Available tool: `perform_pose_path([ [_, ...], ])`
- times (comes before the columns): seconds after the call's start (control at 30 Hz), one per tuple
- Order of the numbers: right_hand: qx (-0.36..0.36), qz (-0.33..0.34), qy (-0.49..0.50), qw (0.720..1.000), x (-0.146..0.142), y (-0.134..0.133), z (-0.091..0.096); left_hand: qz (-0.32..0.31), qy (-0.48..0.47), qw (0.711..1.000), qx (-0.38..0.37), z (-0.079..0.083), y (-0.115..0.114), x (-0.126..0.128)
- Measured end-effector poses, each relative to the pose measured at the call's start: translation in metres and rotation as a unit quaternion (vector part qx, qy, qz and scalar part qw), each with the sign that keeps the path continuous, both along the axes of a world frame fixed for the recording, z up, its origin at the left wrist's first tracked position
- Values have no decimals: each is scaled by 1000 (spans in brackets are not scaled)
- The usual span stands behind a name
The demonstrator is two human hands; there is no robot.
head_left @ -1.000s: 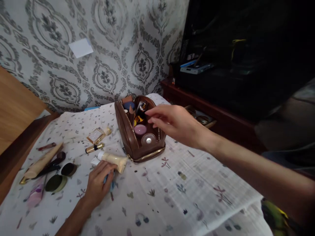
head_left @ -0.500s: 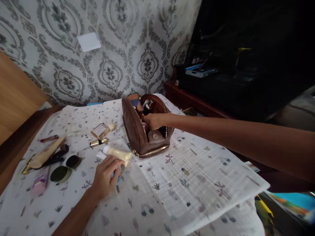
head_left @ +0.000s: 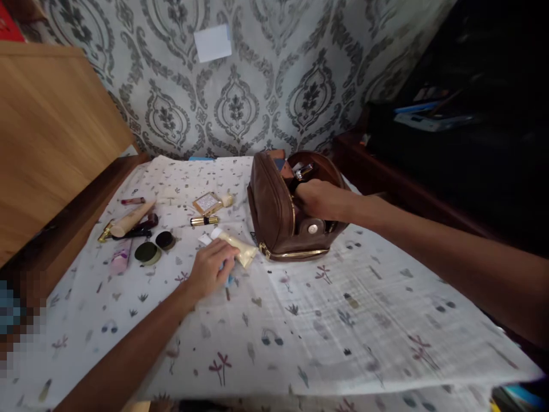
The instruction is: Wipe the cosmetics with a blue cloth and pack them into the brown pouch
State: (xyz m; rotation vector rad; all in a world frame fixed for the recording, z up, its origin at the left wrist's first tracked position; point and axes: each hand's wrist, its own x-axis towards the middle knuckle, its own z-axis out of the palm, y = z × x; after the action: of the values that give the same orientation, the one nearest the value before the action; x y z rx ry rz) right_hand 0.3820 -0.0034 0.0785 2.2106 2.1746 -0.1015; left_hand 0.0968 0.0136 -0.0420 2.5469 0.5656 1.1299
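A brown makeup bag (head_left: 274,206) stands on the cloth with its zipped top gaping, showing a dark bottle with a shiny collar (head_left: 304,171) inside. My right hand (head_left: 317,197) reaches into that opening; its fingertips are hidden within, so any grip cannot be seen. On the cloth left of the bag, my left hand (head_left: 212,266) is closed over a blue and white tube (head_left: 229,280), mostly covered by the palm and fingers. Just beyond those fingers lies a cream-coloured squeeze tube (head_left: 240,247) with a white cap, its crimped end close to the bag.
Several cosmetics lie at left: a beige tube (head_left: 132,220), a green-lidded jar (head_left: 148,253), a small dark jar (head_left: 165,240) and a pink bottle (head_left: 121,256). A gold-and-black tube (head_left: 205,221) and a glittery square compact (head_left: 207,202) sit farther back. Patterned wall behind.
The view has swung left, so everything sits farther right in it. My right hand remains inside the bag, its fingers now more hidden. My left hand stays over the blue and white tube.
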Motion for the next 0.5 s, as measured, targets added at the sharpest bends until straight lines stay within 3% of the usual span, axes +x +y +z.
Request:
perform_pose_path([
  [0.03, -1, -2, -22, 1000, -3, -11, 7, 33, -25, 999, -27, 3, 5, -4],
  [0.1, 64, -1, -25, 998, -11, -35, 18, 121, -79, 985, -91, 11, 16, -13],
  [0.17, 170, 37, 51, 983, -22, -59, 21, 195, -116, 964, -139, 18, 27, -23],
  [0.23, 219, 89, 164, 958, -41, -77, 11, 221, -110, 955, -162, 22, 35, -32],
  [0.3, 203, 138, 242, 939, -66, -85, -11, 209, -68, 962, -160, 20, 39, -37],
  [0.37, 166, 194, 255, 933, -95, -84, -43, 190, -14, 972, -137, 15, 39, -37],
  [0.5, 138, 133, 194, 962, -142, -64, -105, 166, 72, 980, -80, 0, 34, -33],
])
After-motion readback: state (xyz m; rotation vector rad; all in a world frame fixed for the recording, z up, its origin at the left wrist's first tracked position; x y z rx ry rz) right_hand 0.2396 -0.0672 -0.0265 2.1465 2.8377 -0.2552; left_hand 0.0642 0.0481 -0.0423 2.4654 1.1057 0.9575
